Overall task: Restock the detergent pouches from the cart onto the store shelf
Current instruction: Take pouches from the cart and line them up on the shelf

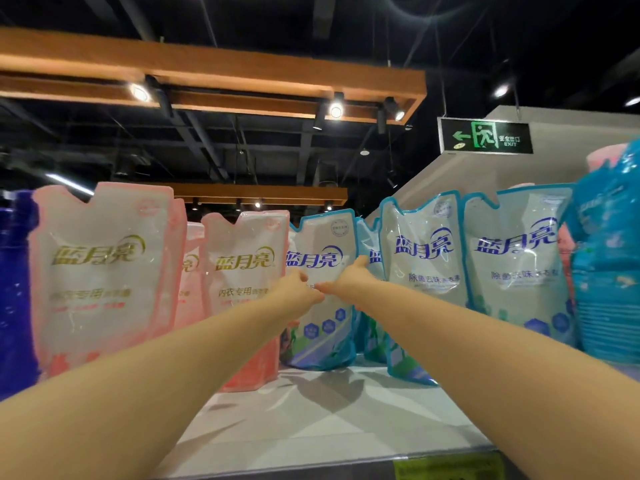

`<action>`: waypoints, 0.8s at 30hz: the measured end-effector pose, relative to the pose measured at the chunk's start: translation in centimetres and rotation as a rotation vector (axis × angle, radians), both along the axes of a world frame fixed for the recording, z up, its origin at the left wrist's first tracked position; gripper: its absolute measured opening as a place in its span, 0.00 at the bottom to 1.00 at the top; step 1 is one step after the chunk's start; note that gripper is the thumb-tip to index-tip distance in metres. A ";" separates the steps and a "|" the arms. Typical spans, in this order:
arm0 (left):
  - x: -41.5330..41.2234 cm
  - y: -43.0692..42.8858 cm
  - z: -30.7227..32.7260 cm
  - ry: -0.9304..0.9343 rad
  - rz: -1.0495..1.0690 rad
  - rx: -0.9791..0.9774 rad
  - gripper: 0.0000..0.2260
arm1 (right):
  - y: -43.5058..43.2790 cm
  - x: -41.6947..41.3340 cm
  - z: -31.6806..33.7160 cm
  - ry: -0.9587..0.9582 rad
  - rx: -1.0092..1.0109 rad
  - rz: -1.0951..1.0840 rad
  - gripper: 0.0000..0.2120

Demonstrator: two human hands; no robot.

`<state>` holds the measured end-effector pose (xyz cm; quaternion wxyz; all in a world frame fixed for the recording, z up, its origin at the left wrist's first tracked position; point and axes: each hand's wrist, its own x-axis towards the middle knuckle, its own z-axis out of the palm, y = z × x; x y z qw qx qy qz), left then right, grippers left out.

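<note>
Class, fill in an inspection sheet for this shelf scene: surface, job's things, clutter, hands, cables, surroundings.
Surface: pale shelf, yellow label on its front edge.
Job's things: middle blue pouch standing; more blue pouches to its right, pink pouches to its left.
Clutter: dark blue bottle far left; teal pack far right.
Hands: left hand and right hand both grip the middle blue pouch.
Cables: nothing seen.
Surroundings: exit sign, ceiling spotlights, wooden beam.
</note>
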<state>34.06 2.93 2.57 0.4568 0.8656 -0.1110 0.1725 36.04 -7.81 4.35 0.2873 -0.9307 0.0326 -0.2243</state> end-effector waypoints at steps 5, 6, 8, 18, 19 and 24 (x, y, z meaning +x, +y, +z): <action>0.6 0.0 0.2 -0.002 0.014 -0.061 0.25 | -1.1 2.1 -0.4 -0.066 0.069 -0.082 0.30; 0.7 0.0 0.2 -0.001 0.024 -0.061 0.25 | -1.1 2.1 -0.5 -0.067 0.189 -0.074 0.27; 0.7 0.0 0.3 -0.003 0.046 -0.055 0.25 | -1.3 1.8 -1.0 -0.063 0.183 -0.071 0.25; 0.4 0.1 0.4 -0.019 0.078 0.006 0.22 | -1.7 1.5 -0.5 0.152 -0.499 -0.376 0.23; 0.4 0.0 0.4 -0.015 0.085 0.027 0.21 | -1.6 1.0 -0.4 0.159 -0.508 -0.326 0.23; 0.2 -0.7 -0.4 0.091 0.065 0.106 0.22 | -1.9 2.6 -0.2 0.083 -0.518 -0.261 0.22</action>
